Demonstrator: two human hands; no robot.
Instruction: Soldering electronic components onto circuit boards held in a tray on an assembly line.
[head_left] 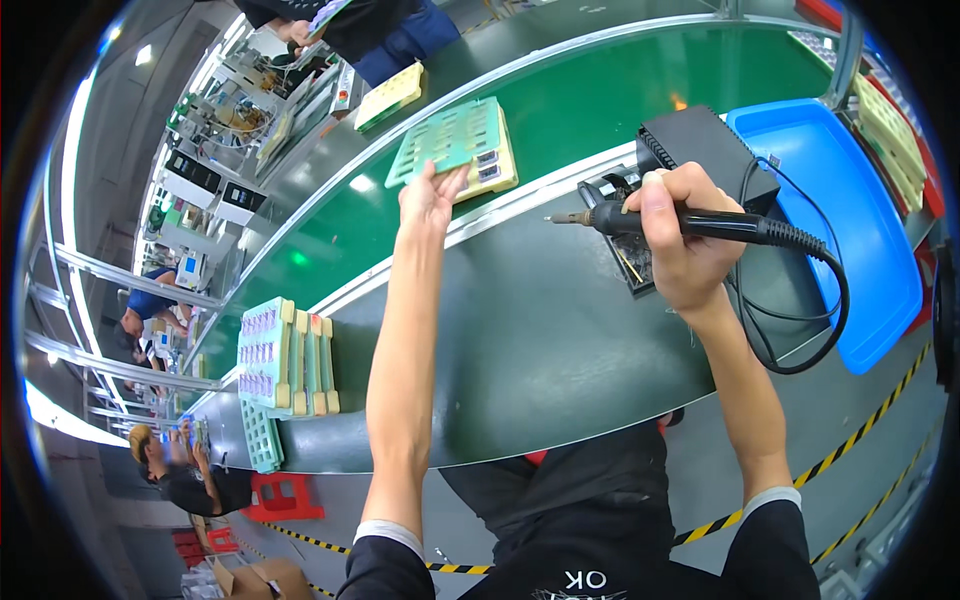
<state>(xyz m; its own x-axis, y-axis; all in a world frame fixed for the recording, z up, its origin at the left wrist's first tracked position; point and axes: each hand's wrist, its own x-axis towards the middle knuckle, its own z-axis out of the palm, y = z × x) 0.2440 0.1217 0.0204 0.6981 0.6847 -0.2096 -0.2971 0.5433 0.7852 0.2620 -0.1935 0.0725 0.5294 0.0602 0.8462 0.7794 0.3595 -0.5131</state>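
Beyond the near edge of the dark bench [560,370], the right hand [685,235] is closed around a soldering iron [715,224], its tip pointing toward the bench's left end. The iron's black cable [845,300] loops over the right end. Toward the left end stands a stack of cream and green trays [290,360], with a loose green tray [262,437] just beside it, nearer the near edge. By the far right corner are an iron stand [632,265], a black box [705,140] and a blue tray [885,290].

Past the metal rail [545,182] along the far edge, the left hand [430,198] is partly open, palm up, fingers at the near edge of a green perforated tray [440,140]; whether it grips is unclear. That tray overlaps a cream tray [505,165] on the green belt [590,120]. Farther off lies another cream tray [390,97], near a co-worker [405,45].
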